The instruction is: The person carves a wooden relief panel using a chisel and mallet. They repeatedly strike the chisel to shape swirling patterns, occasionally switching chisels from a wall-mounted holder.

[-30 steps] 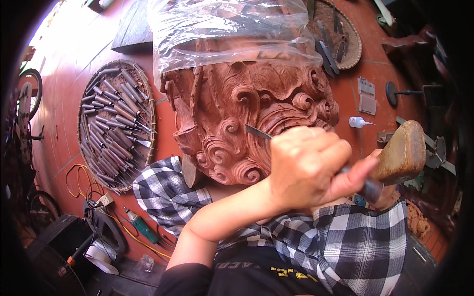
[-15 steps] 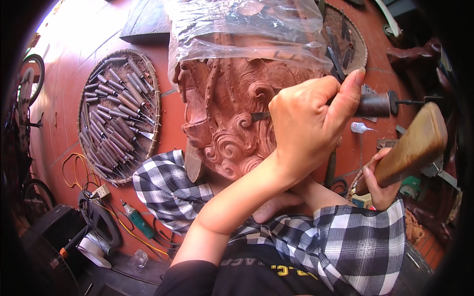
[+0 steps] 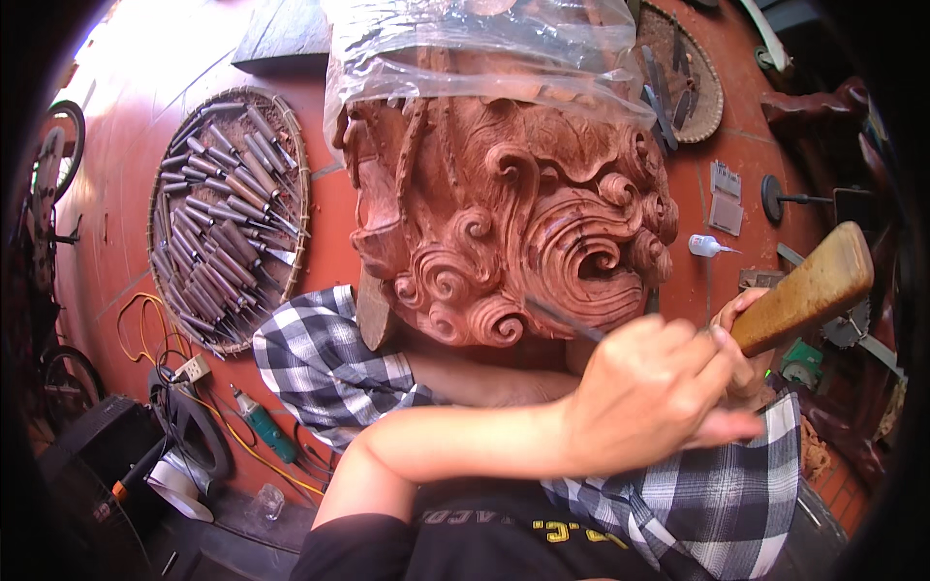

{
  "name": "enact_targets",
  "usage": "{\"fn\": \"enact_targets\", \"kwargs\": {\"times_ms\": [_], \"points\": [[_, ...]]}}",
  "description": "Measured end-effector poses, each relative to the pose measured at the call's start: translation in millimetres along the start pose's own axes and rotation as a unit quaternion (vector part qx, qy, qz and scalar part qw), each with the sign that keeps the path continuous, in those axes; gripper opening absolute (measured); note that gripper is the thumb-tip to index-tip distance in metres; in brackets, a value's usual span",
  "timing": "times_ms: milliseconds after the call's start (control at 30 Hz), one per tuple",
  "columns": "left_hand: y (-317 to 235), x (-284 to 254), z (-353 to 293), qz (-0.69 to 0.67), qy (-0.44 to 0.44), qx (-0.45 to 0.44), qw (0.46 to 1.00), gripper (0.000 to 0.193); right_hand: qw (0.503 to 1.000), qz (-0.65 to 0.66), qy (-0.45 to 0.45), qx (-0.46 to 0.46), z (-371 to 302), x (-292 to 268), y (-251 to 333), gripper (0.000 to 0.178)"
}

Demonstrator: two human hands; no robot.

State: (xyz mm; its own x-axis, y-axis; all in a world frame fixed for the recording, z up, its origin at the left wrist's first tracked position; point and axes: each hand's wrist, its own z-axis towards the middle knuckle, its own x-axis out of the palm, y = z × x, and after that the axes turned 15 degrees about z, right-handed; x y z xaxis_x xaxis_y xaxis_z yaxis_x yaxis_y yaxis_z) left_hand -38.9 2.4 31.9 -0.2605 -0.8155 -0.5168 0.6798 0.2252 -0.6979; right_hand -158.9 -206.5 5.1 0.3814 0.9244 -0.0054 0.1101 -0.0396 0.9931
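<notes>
In front of me stands a reddish-brown wood carving [image 3: 475,194] with deep swirls and curls, its far part under clear plastic sheeting [image 3: 484,58]. My left hand [image 3: 644,392] is closed around a chisel [image 3: 564,318], whose thin dark blade points left over the carving's near edge. The chisel's handle is hidden in the fist, and I cannot tell whether the blade touches the wood. Just beyond it, my right hand [image 3: 741,353] grips a wooden mallet [image 3: 804,290], its pale block angled up to the right. The left hand partly covers the right.
A round woven tray [image 3: 302,194] on the left holds many wood-handled chisels [image 3: 228,247]. Another tray [image 3: 712,107] with tools lies far right. On the tiled floor are a small white bottle [image 3: 712,246], a green rotary tool [image 3: 266,431], cables and a power strip [image 3: 192,370].
My left hand has come down and toward me with the chisel, off the carving's middle and close to my right hand. The mallet has dipped slightly.
</notes>
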Motion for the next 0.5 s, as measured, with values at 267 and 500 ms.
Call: {"fn": "enact_targets", "kwargs": {"times_ms": [267, 500], "points": [[6.4, -18.8, -84.8, -0.148, 0.372, -0.093, 0.912, 0.039, 0.992, 0.106, 0.058, 0.025, -8.7, -12.8, -57.1, 0.045], [32.7, -34.2, -84.5, -0.176, 0.431, -0.072, 0.882, 0.030, 0.996, 0.062, 0.034, 0.059, -26.5, -19.0, -96.5, 0.046]]}}
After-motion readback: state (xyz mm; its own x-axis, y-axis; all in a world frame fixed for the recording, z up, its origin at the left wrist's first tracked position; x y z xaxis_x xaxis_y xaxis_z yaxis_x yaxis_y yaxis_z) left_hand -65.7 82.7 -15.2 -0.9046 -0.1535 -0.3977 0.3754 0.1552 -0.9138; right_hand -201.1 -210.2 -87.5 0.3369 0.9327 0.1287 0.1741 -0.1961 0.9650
